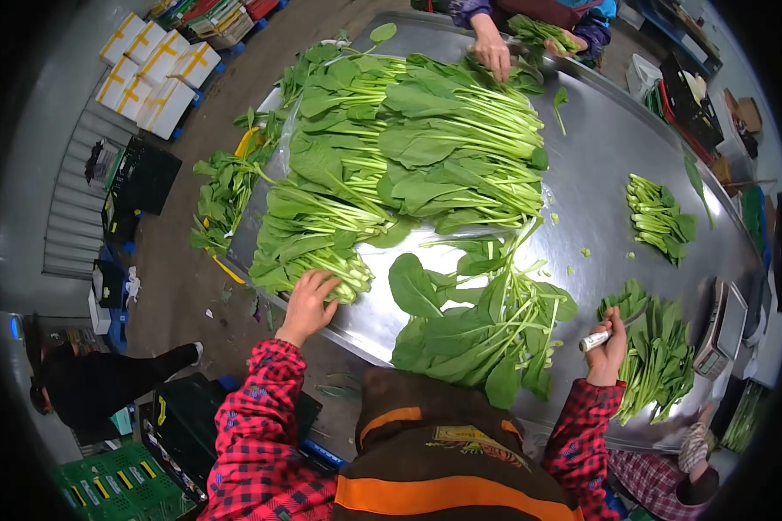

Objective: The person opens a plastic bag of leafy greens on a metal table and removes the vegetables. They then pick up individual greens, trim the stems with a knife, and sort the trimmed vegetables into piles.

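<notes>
While the left hand (306, 304), thumb and fingers apart, touches a green leafy bunch (317, 259) left of the frame's middle, the right hand (612, 349) holds a pale round-handled metal knife (596, 339) at lower right. Between them, a messy green heap (460, 334) sits on the shiny metal bench (586, 187). Farther up lie long leafy rows (456, 130).
</notes>
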{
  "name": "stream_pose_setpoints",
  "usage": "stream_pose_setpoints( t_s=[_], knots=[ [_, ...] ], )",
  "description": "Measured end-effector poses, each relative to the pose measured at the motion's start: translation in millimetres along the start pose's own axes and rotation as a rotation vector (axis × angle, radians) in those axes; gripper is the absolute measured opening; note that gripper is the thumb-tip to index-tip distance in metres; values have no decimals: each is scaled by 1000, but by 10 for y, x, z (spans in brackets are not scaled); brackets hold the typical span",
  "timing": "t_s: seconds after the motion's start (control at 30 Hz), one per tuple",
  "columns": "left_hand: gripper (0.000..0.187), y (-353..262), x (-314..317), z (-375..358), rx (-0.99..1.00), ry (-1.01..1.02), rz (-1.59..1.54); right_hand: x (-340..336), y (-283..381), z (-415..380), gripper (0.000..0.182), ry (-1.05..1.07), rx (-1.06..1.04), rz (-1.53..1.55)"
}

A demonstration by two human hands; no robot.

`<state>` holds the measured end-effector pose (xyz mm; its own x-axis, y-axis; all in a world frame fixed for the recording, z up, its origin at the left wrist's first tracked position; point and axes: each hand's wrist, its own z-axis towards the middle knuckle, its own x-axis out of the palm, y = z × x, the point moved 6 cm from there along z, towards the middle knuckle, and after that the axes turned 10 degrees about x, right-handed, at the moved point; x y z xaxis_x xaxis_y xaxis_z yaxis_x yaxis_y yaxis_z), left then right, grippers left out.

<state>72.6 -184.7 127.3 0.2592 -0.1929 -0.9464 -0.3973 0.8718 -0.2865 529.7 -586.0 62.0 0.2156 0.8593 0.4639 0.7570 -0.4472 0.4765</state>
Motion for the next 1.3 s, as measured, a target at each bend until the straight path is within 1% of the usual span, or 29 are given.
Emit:
stream_pose_setpoints(
  t_s=[0.03, 0.07, 0.13, 0.2, 0.27, 0.3, 0.33, 0.4, 0.43, 0.47, 0.53, 0.57, 0.6, 0.67, 0.73, 0.8, 0.83, 0.87, 0.93, 0.97, 1.03, 1.07, 1.1, 1.13, 1.17, 1.2, 1.23, 1.27, 1.3],
  knots=[
    [41, 32, 90, -31, 34, 31, -4, 63, -58, -30, 19, 12, 12, -25],
    [41, 56, 103, -51, 27, 23, -9, 130, -113, -71, 20, 24, 25, -48],
    [43, 140, 153, -73, -25, 100, -3, 200, -200, -137, 22, 31, 30, -77],
    [40, 128, 66, -60, 5, 70, -1, 283, -289, -229, 21, 70, 9, -208],
    [35, 117, -27, -22, 31, -23, -24, 439, -422, -425, 26, 98, -53, -494],
    [37, 14, -174, 68, 25, -101, -63, 520, -526, -506, 28, 139, -63, -623],
    [37, -116, -280, 167, 41, -98, -66, 573, -624, -595, 29, 172, -73, -751],
    [38, -460, -639, 413, 70, -267, -139, 684, -874, -711, 26, 266, -50, -890],
    [34, -655, -783, 531, 106, -334, -173, 815, -976, -819, 24, 328, -119, -1005],
    [34, -839, -851, 633, 126, -331, -183, 958, -1090, -941, 23, 385, -190, -1118],
    [29, -1096, -902, 803, -2, -332, -495, 1364, -1231, -1373, 19, 574, -424, -1294],
    [26, -1204, -887, 867, -126, -276, -578, 1572, -1233, -1578, 18, 654, -686, -1392],
    [26, -1272, -799, 892, -104, -266, -594, 1744, -1247, -1777, 17, 729, -953, -1484],
    [26, -1338, -469, 915, -229, -165, -962, 1922, -1295, -2014, 20, 777, -1046, -1535],
    [24, -1528, -361, 1004, -195, -125, -1042, 2004, -1267, -2108, 20, 734, -1106, -1561],
    [25, -1642, -207, 1039, -230, -112, -1161, 2030, -1224, -2112, 21, 698, -1170, -1586],
    [25, -1679, -151, 1048, -271, -95, -1160, 2025, -1197, -2092, 20, 673, -1213, -1595],
    [25, -1717, -114, 1067, -258, -82, -1168, 2016, -1159, -2081, 20, 649, -1253, -1604],
    [24, -1742, -40, 1082, -274, -28, -1090, 1976, -1080, -2042, 23, 622, -1237, -1629],
    [24, -1777, -63, 1105, -269, -21, -1095, 1942, -1070, -1997, 21, 662, -1201, -1614],
    [24, -1863, -175, 1162, -202, 17, -967, 1774, -1075, -1778, 19, 697, -1166, -1596],
    [24, -1883, -163, 1151, -199, 24, -967, 1535, -1139, -1478, 19, 633, -1123, -1801],
    [23, -1916, -162, 1162, -156, 3, -1053, 1351, -1167, -1250, 19, 561, -1078, -2001],
    [23, -1930, -181, 1189, -107, -16, -1134, 1261, -1155, -1203, 19, 551, -1086, -1990],
    [24, -1943, -209, 1205, -126, 42, -1105, 1236, -1064, -1181, 21, 531, -836, -1732],
    [24, -1943, -202, 1227, -130, 43, -1103, 1175, -1022, -1148, 23, 511, -584, -1474],
    [24, -1948, -165, 1247, -150, 87, -1058, 1108, -987, -1112, 27, 438, -437, -1475],
    [25, -1952, -130, 1256, -162, 137, -1010, 1202, -976, -1211, 27, 432, -430, -1468],
    [28, -1972, -48, 1258, -178, 145, -1087, 1326, -985, -1311, 29, 523, -379, -1247]
  ],
)
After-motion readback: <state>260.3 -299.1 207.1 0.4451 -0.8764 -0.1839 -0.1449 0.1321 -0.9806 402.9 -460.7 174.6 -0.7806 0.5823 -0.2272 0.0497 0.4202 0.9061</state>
